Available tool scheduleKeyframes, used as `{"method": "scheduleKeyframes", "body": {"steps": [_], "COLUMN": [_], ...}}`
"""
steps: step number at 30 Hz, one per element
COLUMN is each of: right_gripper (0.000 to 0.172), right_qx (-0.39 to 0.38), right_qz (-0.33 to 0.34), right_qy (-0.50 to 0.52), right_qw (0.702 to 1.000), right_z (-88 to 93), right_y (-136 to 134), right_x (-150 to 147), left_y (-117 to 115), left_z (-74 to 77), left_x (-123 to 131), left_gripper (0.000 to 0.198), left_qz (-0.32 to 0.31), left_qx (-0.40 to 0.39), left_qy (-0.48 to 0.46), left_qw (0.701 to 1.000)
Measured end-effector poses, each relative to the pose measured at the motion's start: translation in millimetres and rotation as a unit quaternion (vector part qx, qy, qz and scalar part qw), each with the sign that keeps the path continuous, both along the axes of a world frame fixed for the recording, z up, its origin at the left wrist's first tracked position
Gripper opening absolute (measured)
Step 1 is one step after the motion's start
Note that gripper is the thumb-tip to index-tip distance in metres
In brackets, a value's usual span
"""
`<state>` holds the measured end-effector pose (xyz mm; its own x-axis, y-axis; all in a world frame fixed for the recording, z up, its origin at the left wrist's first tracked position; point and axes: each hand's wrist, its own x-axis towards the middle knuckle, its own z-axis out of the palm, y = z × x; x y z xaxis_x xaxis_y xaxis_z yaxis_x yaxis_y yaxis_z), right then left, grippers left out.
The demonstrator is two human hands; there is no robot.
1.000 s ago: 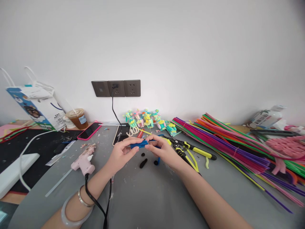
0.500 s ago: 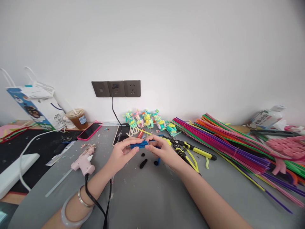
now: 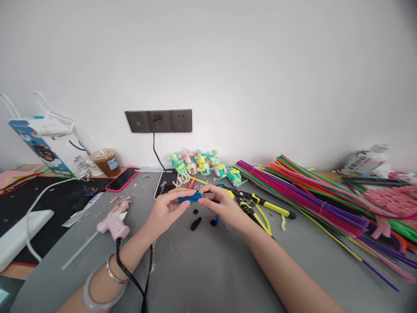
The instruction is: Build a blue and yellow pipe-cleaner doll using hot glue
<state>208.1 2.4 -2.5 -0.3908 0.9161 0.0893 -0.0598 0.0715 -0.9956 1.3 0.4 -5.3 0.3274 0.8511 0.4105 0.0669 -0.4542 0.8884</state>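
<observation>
A small bundle of blue pipe cleaners point(image 3: 191, 198) is pinched between both hands above the middle of the grey table. The fingers and thumb of my left hand point(image 3: 167, 211) close on its left end. At its right end, my right hand point(image 3: 223, 206) grips it between thumb and fingertips, which partly hide it. Just below the hands lie a short black fuzzy piece point(image 3: 196, 224), a small black ball point(image 3: 195, 211) and another black ball point(image 3: 213, 222) beside a bit of blue pipe cleaner.
Yellow-and-black pliers point(image 3: 270, 207) lie right of my hands, with bundles of coloured pipe cleaners point(image 3: 306, 200) beyond. Small pastel figures point(image 3: 202, 167) stand by the wall. To the left are a corded pink glue gun point(image 3: 114, 224), a phone point(image 3: 122, 179) and a cup of brown drink point(image 3: 109, 164).
</observation>
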Motion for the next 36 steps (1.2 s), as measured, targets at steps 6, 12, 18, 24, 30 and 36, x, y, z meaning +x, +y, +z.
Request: {"method": "scheduleKeyframes", "body": {"steps": [6,12,18,24,30,36], "right_gripper": [0.036,0.037,0.038,0.036,0.037,0.04], "right_qx": [0.001,0.002,0.001,0.005,0.003,-0.004], "right_qz": [0.006,0.002,0.0,0.001,0.002,-0.001], "right_qy": [0.007,0.002,0.004,0.009,0.007,0.002], "right_qw": [1.0,1.0,1.0,1.0,1.0,1.0], "right_z": [-2.4,-0.7,1.5,-1.9,-1.4,1.1], "right_y": [0.0,-1.0,-1.3,0.2,0.5,-0.7], "right_x": [1.0,0.6,0.0,0.6,0.8,0.1], "left_y": [-0.3,-0.5,0.4,0.3,0.4,-0.4], "left_z": [-0.5,-0.9,-3.1,-2.9,-4.2,-2.5], "left_x": [-0.1,-0.2,-1.8,-1.3,-1.4,-1.1], "left_gripper": [0.023,0.023,0.024,0.024,0.024,0.024], "left_qz": [-0.007,-0.01,-0.012,-0.01,-0.013,-0.01], "left_qx": [-0.001,-0.008,-0.011,-0.015,-0.02,-0.023], "left_qy": [-0.008,-0.008,-0.001,-0.004,-0.008,-0.011], "left_qw": [1.0,1.0,1.0,1.0,1.0,1.0]}}
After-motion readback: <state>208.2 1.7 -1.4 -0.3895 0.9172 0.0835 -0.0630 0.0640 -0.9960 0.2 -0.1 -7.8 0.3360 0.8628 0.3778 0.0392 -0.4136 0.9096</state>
